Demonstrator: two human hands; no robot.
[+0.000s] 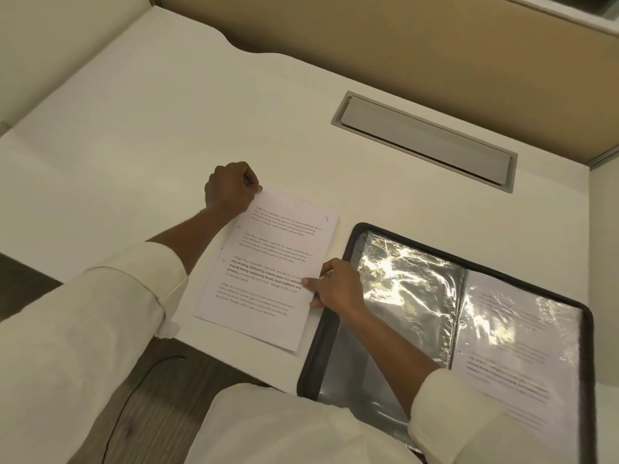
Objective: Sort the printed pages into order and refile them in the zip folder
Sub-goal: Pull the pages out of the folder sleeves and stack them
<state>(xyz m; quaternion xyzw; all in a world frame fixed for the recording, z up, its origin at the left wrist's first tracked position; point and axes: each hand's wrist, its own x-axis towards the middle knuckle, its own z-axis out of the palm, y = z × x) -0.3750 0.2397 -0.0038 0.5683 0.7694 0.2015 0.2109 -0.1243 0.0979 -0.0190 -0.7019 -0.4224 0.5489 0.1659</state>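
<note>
**Page Stack Held at Two Points, Folder Open Alongside**

1. Pages. The pages [268, 266] lie flat on the white table [134, 145], printed side up and turned slightly clockwise. A handwritten "3" [326, 219] sits near the top right corner of the uppermost sheet. More than one sheet shows at the lower edge; how many there are cannot be told.

2. Left hand. The left hand [231, 187] is at 11 o'clock from the middle of the stack. Its fingers are curled into a fist, and the thumb side pinches the top left corner of the pages. The rest of the stack extends away from this grip toward 5 o'clock.

3. Right hand. The right hand [335, 286] is at 3 o'clock from the middle of the stack. The thumb presses on top of the right edge and the fingers curl at that edge, gripping it. The stack extends from this grip toward 9 o'clock.

4. Folder. The zip folder [316, 349] lies open at 4 o'clock from the pages, its black left border just beside their right edge. The left plastic sleeve [408, 289] is shiny and wrinkled. The right sleeve holds a printed sheet [516, 346].

5. Surroundings. A grey cable hatch [425, 142] is set into the table at 1 o'clock from the pages.
</note>
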